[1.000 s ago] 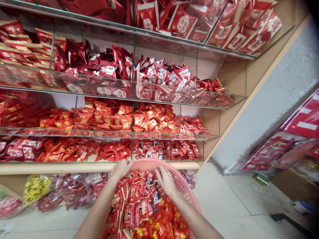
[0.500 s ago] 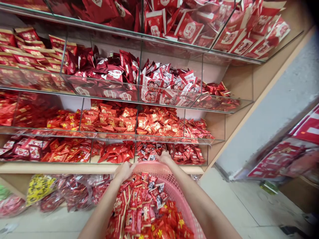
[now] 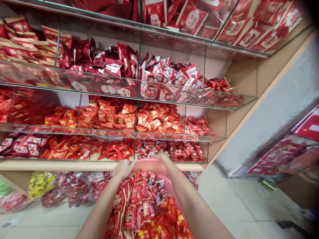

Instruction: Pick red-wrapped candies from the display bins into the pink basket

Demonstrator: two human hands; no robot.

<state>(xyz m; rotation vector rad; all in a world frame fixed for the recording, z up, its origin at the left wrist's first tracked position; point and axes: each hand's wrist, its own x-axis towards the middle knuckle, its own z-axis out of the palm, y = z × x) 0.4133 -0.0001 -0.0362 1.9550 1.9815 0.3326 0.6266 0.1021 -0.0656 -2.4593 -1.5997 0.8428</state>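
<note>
My left hand (image 3: 123,168) clamps the pink plastic basket (image 3: 149,162) at its far rim; my right hand (image 3: 163,155), grip unclear, lies nearer the small red sachets (image 3: 149,148) beyond.

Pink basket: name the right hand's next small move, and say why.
Probably ease the right hand a little further in among the small red packets on the bottom shelf. It sits just past the far rim of the pink basket, right at those packets, while the left hand grips that rim, the heaped basket held close below the shelf.
</note>
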